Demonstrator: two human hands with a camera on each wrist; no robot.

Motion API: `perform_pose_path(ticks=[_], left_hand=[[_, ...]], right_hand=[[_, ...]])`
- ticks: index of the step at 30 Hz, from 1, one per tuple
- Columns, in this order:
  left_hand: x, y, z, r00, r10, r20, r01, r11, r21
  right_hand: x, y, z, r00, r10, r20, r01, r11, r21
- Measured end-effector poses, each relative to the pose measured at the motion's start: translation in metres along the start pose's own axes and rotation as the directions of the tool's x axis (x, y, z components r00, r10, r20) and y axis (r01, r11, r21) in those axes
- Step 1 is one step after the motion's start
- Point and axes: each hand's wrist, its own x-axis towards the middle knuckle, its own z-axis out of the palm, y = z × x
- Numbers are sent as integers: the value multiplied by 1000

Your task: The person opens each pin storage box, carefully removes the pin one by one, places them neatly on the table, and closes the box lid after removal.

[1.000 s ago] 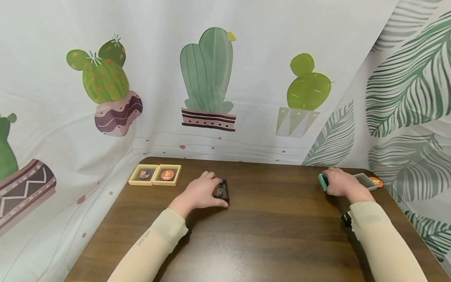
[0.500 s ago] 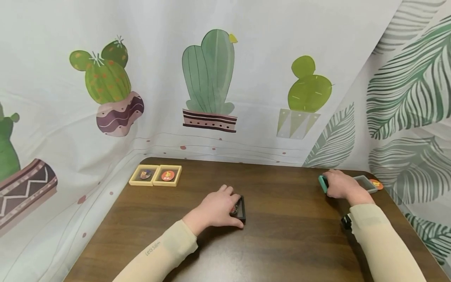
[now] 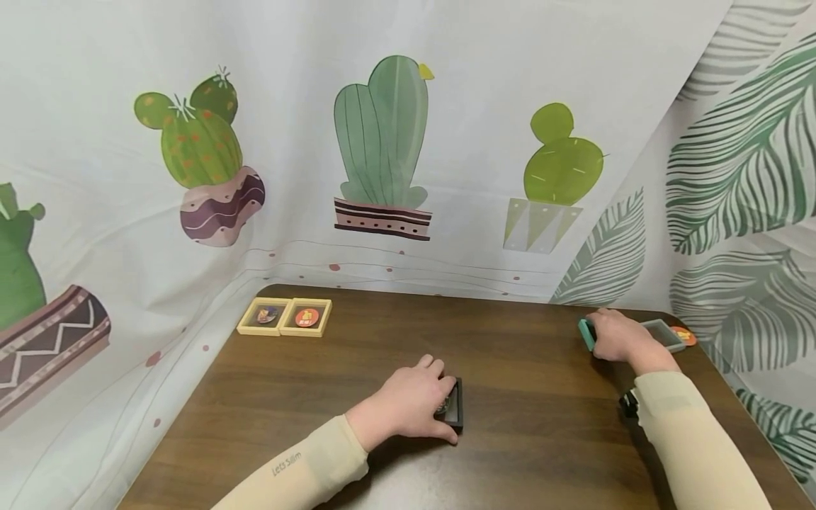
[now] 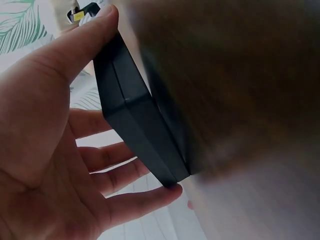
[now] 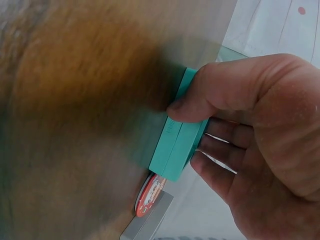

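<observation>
My left hand (image 3: 411, 402) grips a black square case (image 3: 454, 411) at the middle of the brown table (image 3: 510, 397). A round badge shows inside it, partly under my fingers. In the left wrist view, thumb and fingertips span opposite edges of the black case (image 4: 137, 120). Far to the right, my right hand (image 3: 615, 336) holds a teal case (image 3: 586, 335), mostly hidden by the hand in the head view. The right wrist view has my thumb on one side of the teal case (image 5: 175, 145) and fingers behind it.
A grey case (image 3: 664, 334) and a round orange badge (image 3: 685, 336) lie right of my right hand, near the table's edge. At the back left, two yellow cases (image 3: 280, 330) sit side by side, each with a round badge. A cactus-printed curtain (image 3: 472, 142) hangs behind.
My left hand has moved right and closer to me, taking the black case along the table. The right hand stays in place with the teal case. The view shifts slightly.
</observation>
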Motion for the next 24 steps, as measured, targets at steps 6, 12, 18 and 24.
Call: perform_pose_path(ticks=[6,12,18,24], left_hand=[[-5,9,0,1000,15,9,-15,999,37],[-12,17,0,999,36,-7,-36,996,85],[-17,24,-2,998,57,-4,-57,995,80],[-21,27,-3,998,68,1,-68,995,79]], right_hand=[[-1,-1,1,1000,-11,-11,11,1000,-3],[-2,-2,1,1000,1,-13,-2,1000,-6],[-1,-2,0,1000,13,0,-13,1000,-7],[0,0,1,1000,5,-3,-5,1000,-16]])
